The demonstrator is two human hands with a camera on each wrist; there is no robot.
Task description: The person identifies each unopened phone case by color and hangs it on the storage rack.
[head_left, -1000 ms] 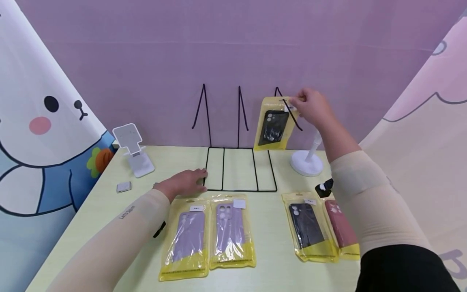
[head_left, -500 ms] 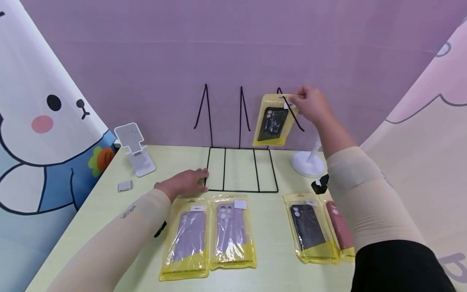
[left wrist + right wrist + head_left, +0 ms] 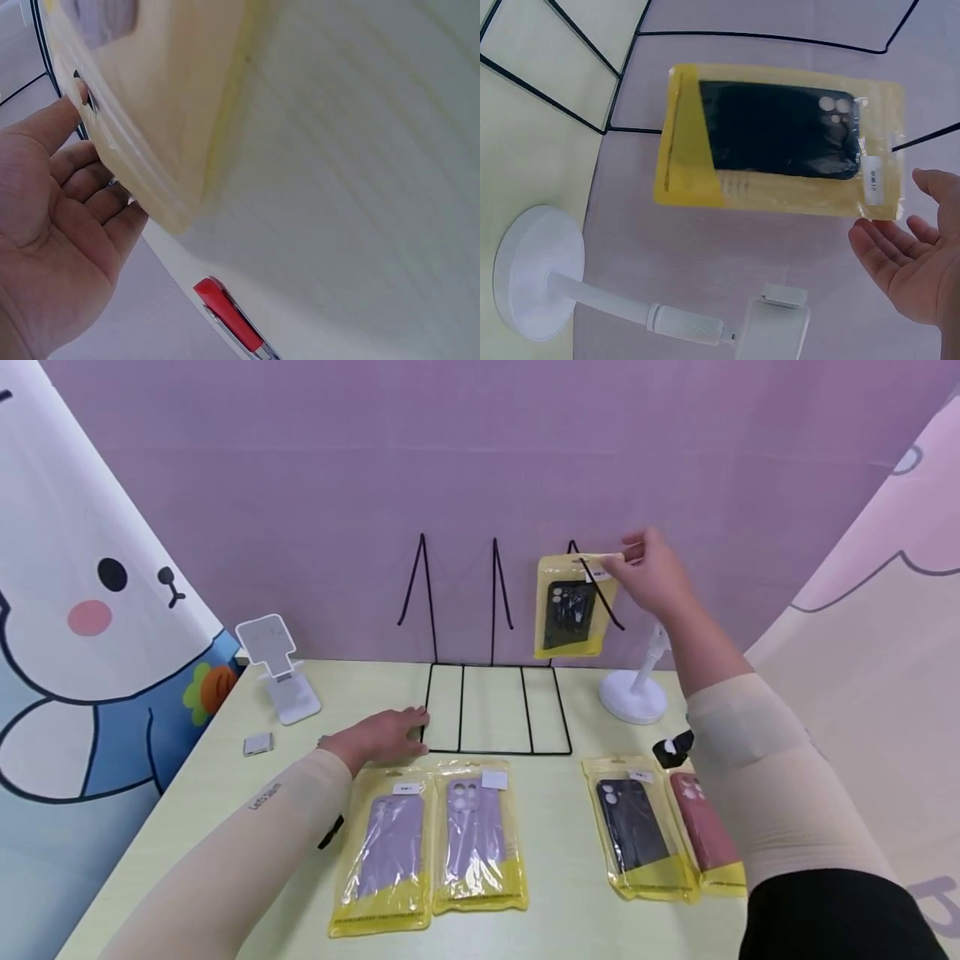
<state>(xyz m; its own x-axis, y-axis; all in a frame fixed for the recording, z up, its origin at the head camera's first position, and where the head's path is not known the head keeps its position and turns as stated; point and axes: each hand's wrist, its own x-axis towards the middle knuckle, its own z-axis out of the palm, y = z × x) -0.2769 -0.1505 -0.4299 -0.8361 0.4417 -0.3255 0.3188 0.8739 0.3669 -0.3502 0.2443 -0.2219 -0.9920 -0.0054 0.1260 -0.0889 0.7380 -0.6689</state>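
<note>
A yellow bag holding a black phone case (image 3: 573, 608) hangs from the right hook of a black wire rack (image 3: 495, 710) at the back of the table. My right hand (image 3: 637, 560) is at the bag's upper right corner. In the right wrist view its fingers (image 3: 889, 251) are straight and spread just beside the bag (image 3: 780, 142), not gripping it. My left hand (image 3: 390, 732) lies flat on the table and touches the rack's front left corner. The rack's other two hooks are bare.
Two bagged purple cases (image 3: 427, 843), a bagged black case (image 3: 633, 827) and a bagged red case (image 3: 705, 831) lie along the table's front. A white phone stand (image 3: 273, 668) is at the back left. A white round-based holder (image 3: 632, 697) is right of the rack.
My right hand has let go of the bag's top and its fingers have spread. The bag now hangs straighter on the right hook. My left hand has not moved.
</note>
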